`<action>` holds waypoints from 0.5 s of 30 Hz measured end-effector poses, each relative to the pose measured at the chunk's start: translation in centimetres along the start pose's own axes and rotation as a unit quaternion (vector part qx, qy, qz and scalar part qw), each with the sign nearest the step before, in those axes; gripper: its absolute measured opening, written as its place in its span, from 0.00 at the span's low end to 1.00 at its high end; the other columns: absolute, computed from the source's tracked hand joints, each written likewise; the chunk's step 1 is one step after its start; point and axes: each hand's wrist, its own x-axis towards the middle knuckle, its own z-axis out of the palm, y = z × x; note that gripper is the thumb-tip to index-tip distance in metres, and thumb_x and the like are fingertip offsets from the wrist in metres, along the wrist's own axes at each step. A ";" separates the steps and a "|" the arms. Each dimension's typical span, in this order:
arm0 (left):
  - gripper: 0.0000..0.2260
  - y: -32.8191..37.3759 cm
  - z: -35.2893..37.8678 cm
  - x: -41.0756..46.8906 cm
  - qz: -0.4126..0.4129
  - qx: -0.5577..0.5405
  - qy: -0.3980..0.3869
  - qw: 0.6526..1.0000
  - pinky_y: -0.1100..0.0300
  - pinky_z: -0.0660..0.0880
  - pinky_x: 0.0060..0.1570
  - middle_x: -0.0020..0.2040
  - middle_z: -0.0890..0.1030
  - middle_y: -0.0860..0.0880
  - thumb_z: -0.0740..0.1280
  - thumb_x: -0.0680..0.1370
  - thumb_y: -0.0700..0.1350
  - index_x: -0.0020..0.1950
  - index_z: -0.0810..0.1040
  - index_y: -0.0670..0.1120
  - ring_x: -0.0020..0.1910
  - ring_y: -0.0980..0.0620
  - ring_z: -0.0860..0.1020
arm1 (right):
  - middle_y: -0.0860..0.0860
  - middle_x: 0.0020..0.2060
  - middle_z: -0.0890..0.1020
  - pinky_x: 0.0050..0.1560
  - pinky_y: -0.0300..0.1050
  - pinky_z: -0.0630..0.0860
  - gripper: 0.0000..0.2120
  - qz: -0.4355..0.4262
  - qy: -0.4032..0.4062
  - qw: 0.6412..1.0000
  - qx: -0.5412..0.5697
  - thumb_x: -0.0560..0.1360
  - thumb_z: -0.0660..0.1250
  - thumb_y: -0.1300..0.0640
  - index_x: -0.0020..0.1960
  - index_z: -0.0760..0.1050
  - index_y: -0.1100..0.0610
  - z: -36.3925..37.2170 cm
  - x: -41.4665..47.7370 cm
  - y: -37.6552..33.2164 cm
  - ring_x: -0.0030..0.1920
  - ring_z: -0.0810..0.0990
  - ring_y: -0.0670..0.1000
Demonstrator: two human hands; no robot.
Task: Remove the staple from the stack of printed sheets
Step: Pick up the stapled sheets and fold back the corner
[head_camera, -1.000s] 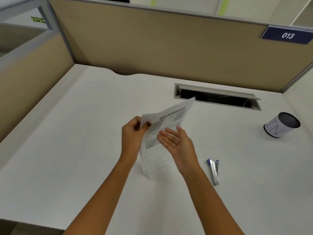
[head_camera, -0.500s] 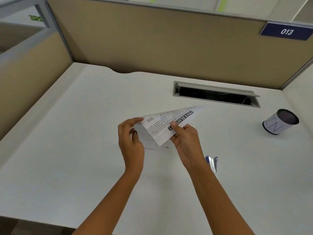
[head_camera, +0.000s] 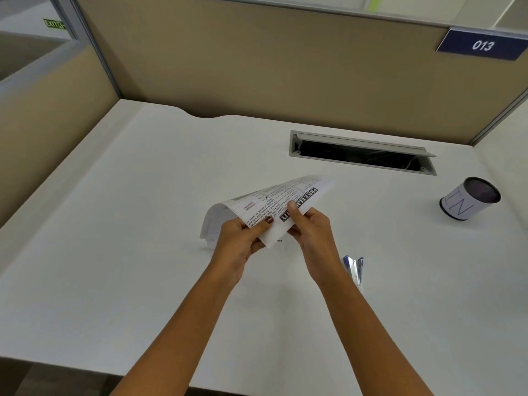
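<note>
Your white desk [head_camera: 114, 252] sits in a cubicle. A green exit sign [head_camera: 54, 24] shows at far left and a tan partition [head_camera: 257, 67] stands behind. An open cable slot [head_camera: 363, 155] is set in the desktop toward the right, below a blue 013 plate [head_camera: 483, 45], and a paper-wrapped cup [head_camera: 468, 200] stands at far right.

You hold the stack of printed sheets [head_camera: 274, 201] above the desk's middle. Its long axis runs from near left to far right, with the far corner toward the slot and the left end curling down.

Your left hand [head_camera: 243, 241] pinches the near edge, thumb on the print. Your right hand [head_camera: 311, 227] pinches just beside it, thumb on the black heading. A blue stapler [head_camera: 355, 271] lies beside your right wrist.
</note>
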 end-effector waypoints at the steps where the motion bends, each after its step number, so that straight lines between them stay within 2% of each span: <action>1: 0.09 0.0 0.0 0.1 -0.003 -0.003 0.005 1.000 0.61 0.80 0.41 0.51 0.85 0.51 0.70 0.74 0.39 0.53 0.80 0.50 0.51 0.50 0.83 | 0.56 0.52 0.85 0.57 0.48 0.80 0.15 0.000 0.010 1.000 -0.016 0.80 0.62 0.52 0.57 0.79 0.62 -0.2 0.1 0.2 0.54 0.84 0.54; 3: 0.09 -0.1 0.1 0.3 -0.009 -0.009 0.017 1.000 0.61 0.80 0.39 0.50 0.86 0.50 0.70 0.74 0.38 0.53 0.80 0.47 0.50 0.50 0.84 | 0.54 0.50 0.85 0.54 0.46 0.81 0.15 -0.012 0.043 0.997 -0.066 0.81 0.60 0.49 0.56 0.80 0.59 -1.2 0.2 0.8 0.51 0.84 0.52; 5: 0.09 -0.3 0.0 0.4 -0.016 -0.017 0.027 0.999 0.61 0.80 0.38 0.49 0.86 0.49 0.70 0.74 0.38 0.53 0.81 0.45 0.49 0.51 0.84 | 0.51 0.46 0.86 0.50 0.46 0.82 0.11 -0.042 0.105 0.983 -0.144 0.80 0.62 0.51 0.54 0.80 0.56 -2.9 0.3 1.7 0.47 0.85 0.50; 7: 0.08 -0.4 -0.1 0.5 -0.018 -0.019 0.030 0.999 0.62 0.80 0.39 0.49 0.86 0.49 0.70 0.74 0.37 0.52 0.81 0.45 0.49 0.52 0.84 | 0.50 0.45 0.85 0.47 0.43 0.81 0.07 -0.075 0.178 0.950 -0.244 0.79 0.65 0.55 0.53 0.79 0.55 -5.2 0.3 3.0 0.44 0.84 0.49; 9: 0.08 -0.6 -0.3 0.7 -0.020 -0.021 0.031 0.999 0.62 0.80 0.39 0.49 0.86 0.49 0.70 0.74 0.37 0.52 0.81 0.45 0.49 0.52 0.84 | 0.52 0.46 0.84 0.43 0.34 0.76 0.05 -0.093 0.240 0.908 -0.330 0.78 0.66 0.59 0.53 0.79 0.55 -7.7 0.2 4.6 0.44 0.82 0.50; 10: 0.09 -0.7 -0.3 0.7 -0.022 -0.022 0.031 0.999 0.62 0.80 0.40 0.49 0.86 0.49 0.70 0.74 0.37 0.53 0.81 0.44 0.49 0.52 0.84 | 0.53 0.47 0.83 0.43 0.34 0.74 0.06 -0.094 0.266 0.889 -0.361 0.77 0.66 0.60 0.54 0.78 0.56 -8.9 0.1 5.5 0.45 0.81 0.51; 12: 0.11 -0.7 -0.4 0.8 -0.024 -0.022 0.030 0.999 0.62 0.80 0.41 0.51 0.85 0.48 0.70 0.74 0.37 0.56 0.80 0.43 0.51 0.52 0.83 | 0.57 0.52 0.80 0.48 0.40 0.70 0.10 -0.078 0.311 0.845 -0.427 0.76 0.67 0.62 0.58 0.76 0.60 -10.9 -0.2 7.2 0.51 0.77 0.57; 15: 0.13 -1.0 -0.4 0.7 -0.007 0.012 0.041 0.999 0.60 0.81 0.46 0.52 0.85 0.50 0.70 0.74 0.37 0.58 0.80 0.44 0.52 0.53 0.83 | 0.63 0.57 0.75 0.56 0.46 0.64 0.24 0.014 0.341 0.772 -0.536 0.75 0.71 0.52 0.63 0.71 0.66 -13.0 -0.8 8.9 0.58 0.72 0.63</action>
